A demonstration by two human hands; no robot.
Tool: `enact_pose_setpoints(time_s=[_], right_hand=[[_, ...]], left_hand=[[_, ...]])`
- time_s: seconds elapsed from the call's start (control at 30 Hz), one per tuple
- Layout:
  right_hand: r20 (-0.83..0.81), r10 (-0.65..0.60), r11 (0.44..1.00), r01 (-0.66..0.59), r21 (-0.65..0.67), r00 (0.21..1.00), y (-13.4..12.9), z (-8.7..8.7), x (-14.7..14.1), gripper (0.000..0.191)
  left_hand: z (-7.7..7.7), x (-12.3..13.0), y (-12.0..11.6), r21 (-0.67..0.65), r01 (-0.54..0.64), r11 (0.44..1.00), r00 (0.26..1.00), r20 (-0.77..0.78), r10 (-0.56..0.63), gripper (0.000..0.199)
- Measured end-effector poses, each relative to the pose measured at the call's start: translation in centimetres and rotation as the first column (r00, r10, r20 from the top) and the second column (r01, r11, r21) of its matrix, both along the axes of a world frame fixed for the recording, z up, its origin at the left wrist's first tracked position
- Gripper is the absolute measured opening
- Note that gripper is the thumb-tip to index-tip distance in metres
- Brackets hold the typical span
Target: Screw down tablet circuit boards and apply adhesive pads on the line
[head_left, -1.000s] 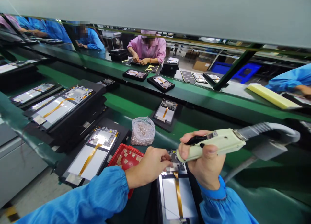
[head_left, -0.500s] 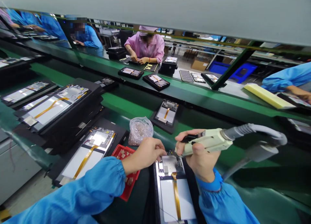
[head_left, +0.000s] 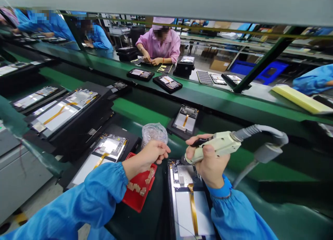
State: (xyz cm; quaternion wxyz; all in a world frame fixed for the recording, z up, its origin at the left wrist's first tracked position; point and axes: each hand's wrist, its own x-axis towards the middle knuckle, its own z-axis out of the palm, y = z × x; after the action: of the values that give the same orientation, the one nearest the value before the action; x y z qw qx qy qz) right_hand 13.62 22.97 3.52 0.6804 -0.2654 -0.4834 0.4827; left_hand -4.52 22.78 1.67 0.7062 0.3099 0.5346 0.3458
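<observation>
Tablet with its inside exposed (head_left: pixel 191 198) is located at the lower centre of the view, on the near side of the green bench (head_left: pixel 283 215), with its circuit board end pointed away from the camera. The bench is noted as the largest item, and across it a person in pink (head_left: pixel 161 45) is seen bent over flat parts. At the left, a stack of black boards (head_left: pixel 96 111) is topped by an opened unit (head_left: pixel 63 110); nearer, a second opened unit (head_left: pixel 104 153) is laid on black backing. Beyond the hands, a smaller-looking unit (head_left: pixel 185 118) is placed flat. A pale handheld tool (head_left: pixel 221 148) is gripped in the right hand (head_left: pixel 212 163), with the fingers wrapped round its body; its tip is held near the board end of the tablet, and contact cannot be confirmed. A grey hose (head_left: pixel 260 130) is joined to the rear of the tool. A red tray (head_left: pixel 136 200) is positioned between the second opened unit and the tablet. The left hand (head_left: pixel 152 155) is held above the far end of the tray, its fingers drawn narrow; whether anything small is pinched cannot be determined. A clear bag (head_left: pixel 155 131) is partly hidden behind that hand. An orange ribbon (head_left: pixel 193 212) is found along the tablet, and small beige pieces (head_left: pixel 135 188) are contained in the tray.
</observation>
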Motion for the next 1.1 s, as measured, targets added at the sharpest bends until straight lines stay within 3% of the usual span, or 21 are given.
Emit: enact_pose_setpoints(time_s=[0.17,0.3,0.43,0.73,0.93,1.1], right_hand=[[0.022,-0.031,1.000,0.030,0.003,0.999,0.8,-0.2,0.0,0.026],[0.014,-0.044,0.999,0.044,-0.003,0.999,0.9,0.0,0.6,0.026],[0.019,-0.064,0.998,0.064,0.004,0.998,0.6,0.6,1.3,0.025],[0.058,-0.138,0.990,0.137,0.010,0.989,0.4,1.3,2.1,0.027],[0.056,-0.130,0.992,0.129,0.009,0.990,0.1,1.6,2.1,0.024],[0.031,-0.146,0.989,0.147,-0.021,0.989,0.1,2.2,1.7,0.027]], left_hand=[[-0.2,-0.5,0.0,-0.037,-0.041,0.998,0.999,0.034,0.042,0.008],[-0.2,-0.7,-0.2,-0.033,-0.024,0.999,0.999,0.039,0.025,0.014],[0.1,-0.3,-0.2,-0.044,-0.006,0.999,0.999,0.033,0.008,0.005],[0.1,0.6,0.3,-0.047,0.048,0.998,0.989,0.141,-0.041,0.006],[0.2,1.7,-0.2,0.034,0.112,0.993,0.992,0.060,-0.114,0.004],[0.3,3.1,-1.1,0.230,0.272,0.934,0.952,-0.207,-0.226,0.005]])
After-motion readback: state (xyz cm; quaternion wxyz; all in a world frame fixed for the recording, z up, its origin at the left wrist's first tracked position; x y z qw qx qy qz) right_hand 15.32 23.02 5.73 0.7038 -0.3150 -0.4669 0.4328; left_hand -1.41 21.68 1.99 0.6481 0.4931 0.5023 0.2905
